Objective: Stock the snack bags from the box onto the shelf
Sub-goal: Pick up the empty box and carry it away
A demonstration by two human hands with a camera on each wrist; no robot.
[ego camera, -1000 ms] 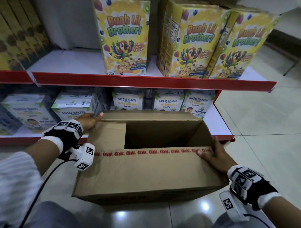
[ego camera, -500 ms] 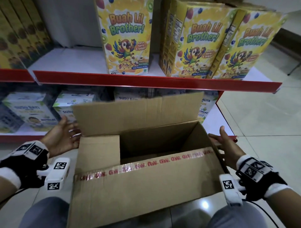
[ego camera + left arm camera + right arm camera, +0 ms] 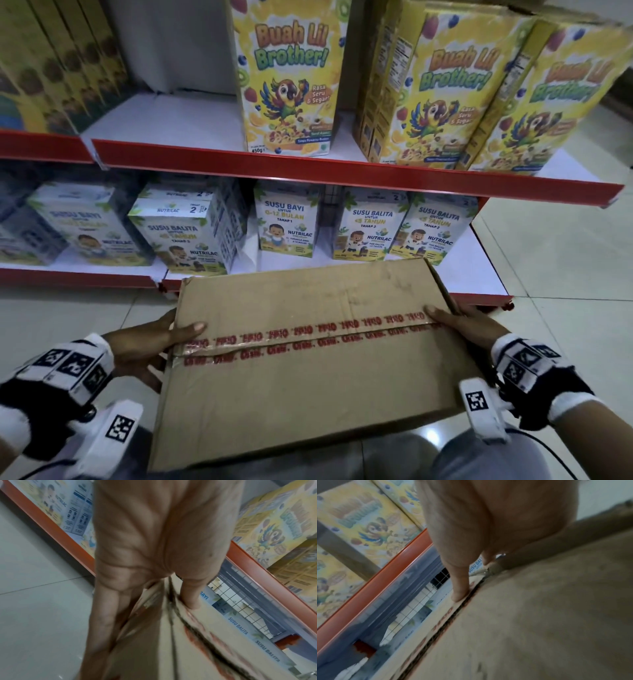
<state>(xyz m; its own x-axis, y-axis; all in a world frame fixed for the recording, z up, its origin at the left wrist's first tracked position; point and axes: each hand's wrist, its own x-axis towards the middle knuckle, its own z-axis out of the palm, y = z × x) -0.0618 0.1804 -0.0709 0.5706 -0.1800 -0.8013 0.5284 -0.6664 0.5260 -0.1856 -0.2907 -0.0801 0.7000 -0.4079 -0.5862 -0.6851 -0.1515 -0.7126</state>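
Observation:
A brown cardboard box (image 3: 308,359) with red-printed tape stands on the floor before the shelves, both top flaps folded down flat. My left hand (image 3: 154,346) grips its left end, thumb on the far flap and fingers down the side. My right hand (image 3: 469,329) grips the right end the same way. The left wrist view shows the left hand (image 3: 154,534) straddling the box (image 3: 197,649) edge. In the right wrist view the right hand (image 3: 488,520) has its thumb at the flap seam of the box (image 3: 539,615). No snack bags are in view.
Yellow cereal boxes (image 3: 291,78) stand on the upper shelf (image 3: 164,120), which has a bare white stretch at its left. White milk-formula boxes (image 3: 284,222) line the lower shelf (image 3: 479,274). Pale tiled floor (image 3: 565,274) lies to the right.
The box was open with its far flap up; now both flaps lie flat. Both hands moved from the flaps to the box's two ends.

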